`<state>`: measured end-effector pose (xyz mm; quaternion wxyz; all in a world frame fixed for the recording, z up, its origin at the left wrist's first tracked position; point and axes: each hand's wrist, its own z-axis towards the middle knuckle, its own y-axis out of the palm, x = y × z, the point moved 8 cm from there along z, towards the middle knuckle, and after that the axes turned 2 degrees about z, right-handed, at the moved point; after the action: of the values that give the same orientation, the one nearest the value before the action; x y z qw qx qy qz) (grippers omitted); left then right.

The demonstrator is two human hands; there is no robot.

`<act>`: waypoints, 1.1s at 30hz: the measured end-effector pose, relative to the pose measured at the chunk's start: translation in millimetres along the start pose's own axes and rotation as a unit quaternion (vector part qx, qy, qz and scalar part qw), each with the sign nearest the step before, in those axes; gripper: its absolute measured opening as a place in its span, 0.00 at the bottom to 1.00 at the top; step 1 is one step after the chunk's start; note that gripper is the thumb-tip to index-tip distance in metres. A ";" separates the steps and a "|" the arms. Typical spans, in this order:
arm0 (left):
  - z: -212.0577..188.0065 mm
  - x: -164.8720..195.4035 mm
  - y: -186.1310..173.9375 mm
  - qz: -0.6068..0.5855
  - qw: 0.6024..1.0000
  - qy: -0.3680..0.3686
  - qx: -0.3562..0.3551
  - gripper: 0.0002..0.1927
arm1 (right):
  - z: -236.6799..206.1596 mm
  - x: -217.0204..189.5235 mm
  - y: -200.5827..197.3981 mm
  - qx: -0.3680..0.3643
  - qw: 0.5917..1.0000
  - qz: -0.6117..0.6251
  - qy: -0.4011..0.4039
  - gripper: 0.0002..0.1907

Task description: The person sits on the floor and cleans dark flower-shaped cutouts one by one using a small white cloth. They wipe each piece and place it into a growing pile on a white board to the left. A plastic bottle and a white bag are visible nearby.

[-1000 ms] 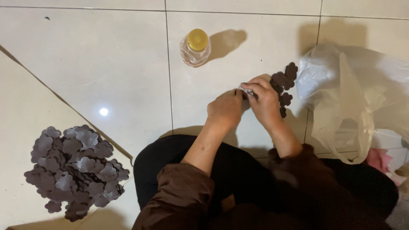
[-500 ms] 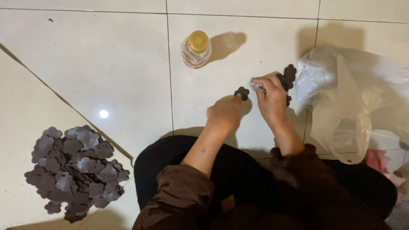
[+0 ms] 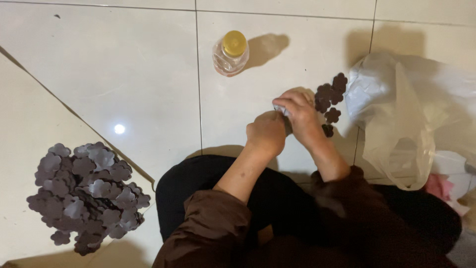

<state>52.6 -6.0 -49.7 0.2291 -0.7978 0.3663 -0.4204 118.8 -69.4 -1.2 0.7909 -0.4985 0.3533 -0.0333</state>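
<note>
Hard to make out: a small pale grey bit (image 3: 278, 109) peeks out betw. the two hands at their far edge, mostly covered by fingers, so its shape can't be told. Fingertips of both hands are hidden behind knuckles or each other. Right edge of view cuts off the plastic bag (image 3: 396, 114) and a pink item (image 3: 439, 186) near it; what's inside the bag can't be seen. Near part of the view is dark: black trousers and brown sleeves, detail lost.

Hands: left hand (image 3: 267, 133) is curled into a loose fist, back up, fingers closed toward the pale bit. Right hand (image 3: 300, 115) is just beside it, touching it, fingers bent and pinched on the same bit from the far-right side. Both are closed, not spread, held over the floor tiles (image 3: 124, 64) in front of the knees.

Just right of the right hand a few dark flower-shaped pieces (image 3: 331, 97) sit in a strip, one lower piece by the wrist; can't tell if the hand holds them or they lie on the floor. Big pile of the same pieces (image 3: 87, 196) lies near left, well apart from the hands. Clear bottle w/ yellow cap (image 3: 231, 52) stands far, left of the hands.
</note>
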 end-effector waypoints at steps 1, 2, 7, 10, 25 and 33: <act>-0.6 0.9 2.5 0.001 1.000 -0.003 0.004 0.27 | 0.6 1.3 0.5 -0.008 1.000 -0.010 0.002 0.16; -0.8 1.7 4.2 0.000 1.000 -0.006 0.011 0.29 | -0.2 3.0 0.6 -0.005 1.000 -0.008 0.021 0.16; 4.7 2.7 18.7 0.006 0.998 -0.025 -0.065 0.42 | 1.0 17.6 -14.7 0.040 0.995 -0.015 0.086 0.13; 4.4 6.9 15.1 0.011 0.999 -0.017 -0.048 0.41 | -0.3 -0.5 1.2 -0.037 0.998 0.051 0.005 0.17; 4.4 11.7 25.5 0.040 0.997 -0.001 -0.066 0.44 | 4.7 5.8 -7.3 -0.002 0.997 -0.001 0.079 0.17; 2.1 15.5 16.2 0.025 0.996 -0.007 -0.086 0.44 | -0.2 7.9 -14.1 0.002 0.992 0.042 0.120 0.14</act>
<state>53.8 -28.1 -53.9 0.1725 -0.8082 0.4189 -0.3763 128.8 -79.8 6.1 0.7445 -0.4743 0.4659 -0.0602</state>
